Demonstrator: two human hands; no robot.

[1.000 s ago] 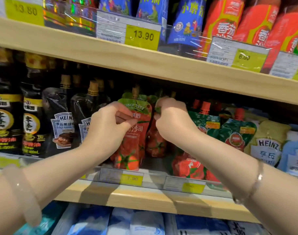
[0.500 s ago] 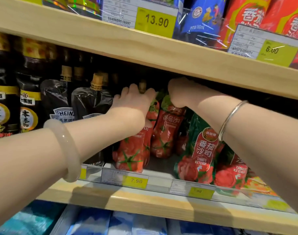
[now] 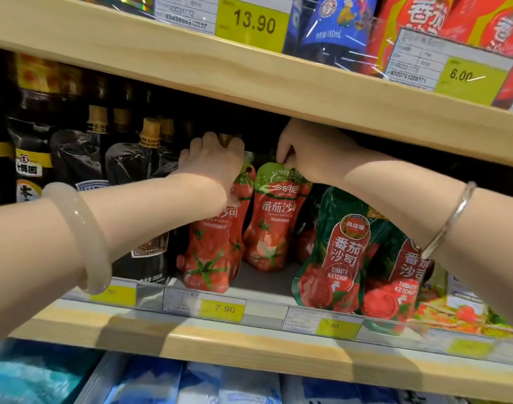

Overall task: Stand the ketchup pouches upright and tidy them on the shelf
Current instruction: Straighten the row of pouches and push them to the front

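Two red ketchup pouches with green tops stand upright side by side on the middle shelf point(image 3: 249, 342). My left hand point(image 3: 211, 161) lies over the top of the left red pouch point(image 3: 211, 252), fingers curled around its spout. My right hand point(image 3: 304, 153) pinches the top edge of the right red pouch point(image 3: 271, 223), reaching under the upper shelf board. To the right stand two green-and-red tomato ketchup pouches point(image 3: 339, 252), partly behind my right forearm.
Black spouted sauce pouches point(image 3: 138, 167) and dark bottles point(image 3: 30, 158) fill the shelf to the left. The upper shelf board point(image 3: 278, 83) hangs low over my hands. Price tags point(image 3: 220, 309) line the shelf rail. Blue and white packs point(image 3: 150, 383) lie on the shelf below.
Both hands have reached deeper under the upper shelf to the pouch tops. The right red pouch has come forward and now stands straighter beside the left one. The camera has moved closer.
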